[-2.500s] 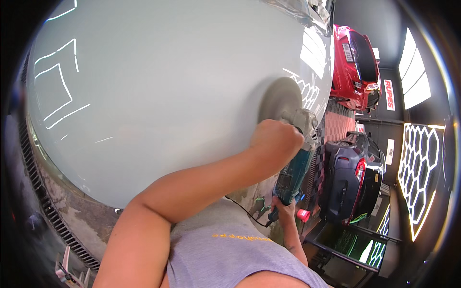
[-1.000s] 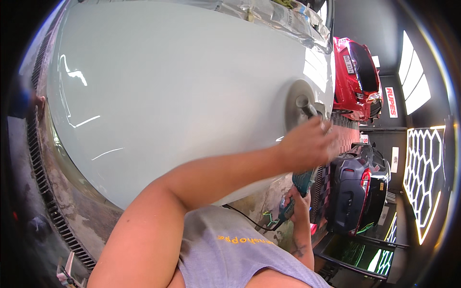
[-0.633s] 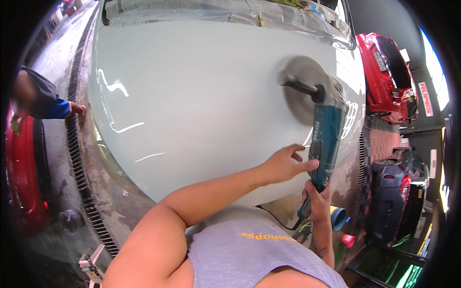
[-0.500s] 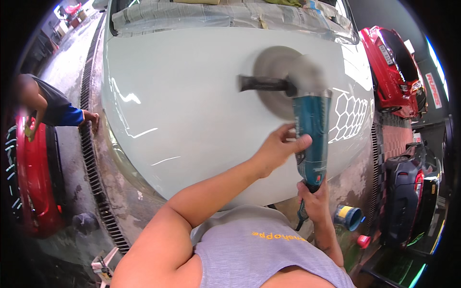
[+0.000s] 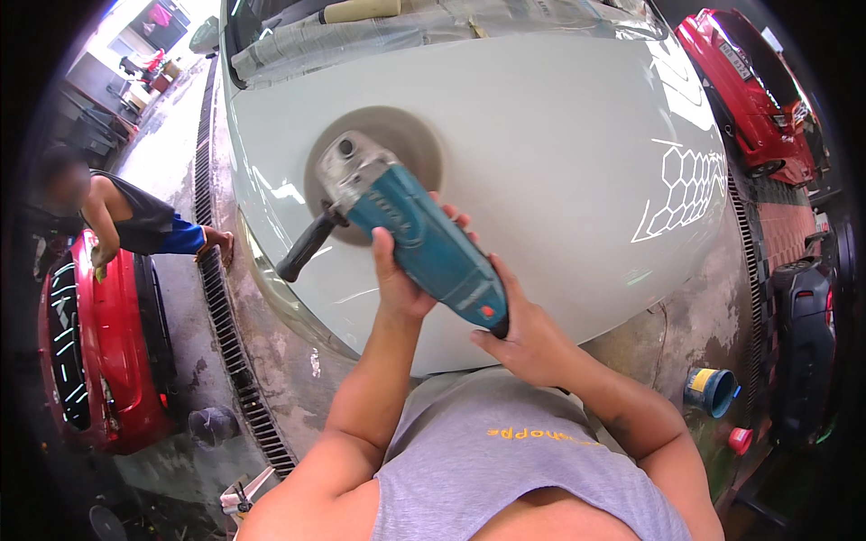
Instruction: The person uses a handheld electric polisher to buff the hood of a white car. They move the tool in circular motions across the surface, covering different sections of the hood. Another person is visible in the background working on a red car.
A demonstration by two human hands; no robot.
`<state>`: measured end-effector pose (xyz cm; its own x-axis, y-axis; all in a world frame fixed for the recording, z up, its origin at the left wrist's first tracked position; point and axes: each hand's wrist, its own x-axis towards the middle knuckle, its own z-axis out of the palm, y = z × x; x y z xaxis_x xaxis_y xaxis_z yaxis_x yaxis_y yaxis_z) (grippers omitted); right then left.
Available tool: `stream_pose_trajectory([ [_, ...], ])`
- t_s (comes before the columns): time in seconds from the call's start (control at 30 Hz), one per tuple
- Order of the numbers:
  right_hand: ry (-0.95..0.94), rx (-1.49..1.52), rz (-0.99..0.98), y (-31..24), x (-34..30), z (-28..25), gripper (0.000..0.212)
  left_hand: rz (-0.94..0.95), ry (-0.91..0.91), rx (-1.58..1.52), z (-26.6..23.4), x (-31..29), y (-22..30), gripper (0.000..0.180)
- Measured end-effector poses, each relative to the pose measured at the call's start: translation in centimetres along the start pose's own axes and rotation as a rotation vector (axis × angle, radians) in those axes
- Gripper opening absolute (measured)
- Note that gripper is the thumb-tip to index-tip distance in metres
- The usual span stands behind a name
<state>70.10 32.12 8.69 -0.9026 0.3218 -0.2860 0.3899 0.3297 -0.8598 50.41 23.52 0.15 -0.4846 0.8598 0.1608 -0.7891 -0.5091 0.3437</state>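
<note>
A teal rotary polisher (image 5: 428, 236) lies slantwise over a pale car hood (image 5: 559, 135). Its round pad (image 5: 419, 144) rests on the left part of the hood, under the metal head. My left hand (image 5: 406, 275) is wrapped round the middle of the body, thumb on the near side and fingertips showing on the far side. At the rear end, by the orange-red switch, my right hand (image 5: 523, 338) grips the handle. A black side handle (image 5: 308, 243) sticks out toward the lower left, with no hand on it.
Sheeting (image 5: 424, 45) covers the windshield base. At left a person (image 5: 126, 212) bends over a red car part (image 5: 113, 361). Metal drain grating (image 5: 230, 347) runs along the floor. A blue bucket (image 5: 710, 391) and a red container (image 5: 740, 440) stand at right, near a red car (image 5: 753, 90).
The polisher has swept left across the hood and turned, its side handle now pointing lower left. My left hand has shifted from the body's side to wrap round it.
</note>
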Motion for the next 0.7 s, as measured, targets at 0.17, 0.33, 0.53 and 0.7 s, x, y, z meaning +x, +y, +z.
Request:
stream_pose_trajectory([
  [0.17,-0.178,0.026,-0.188,2.0,0.7,-1.4,0.108,0.107,0.009,0.018,0.1,-1.7,0.1,0.094],
  [0.33,-0.08,0.045,-0.091,6.6,-4.6,-6.1,0.109,-0.036,0.082,0.113,3.8,-1.4,-7.7,0.088],
  [0.53,0.072,0.174,0.108,15.5,-12.7,-14.8,0.096,-0.31,0.054,0.144,6.6,2.6,-20.4,0.083],
  [0.7,0.166,0.341,0.223,19.5,-15.3,-16.9,0.089,-0.401,0.109,0.168,8.5,5.7,-25.1,0.072],
])
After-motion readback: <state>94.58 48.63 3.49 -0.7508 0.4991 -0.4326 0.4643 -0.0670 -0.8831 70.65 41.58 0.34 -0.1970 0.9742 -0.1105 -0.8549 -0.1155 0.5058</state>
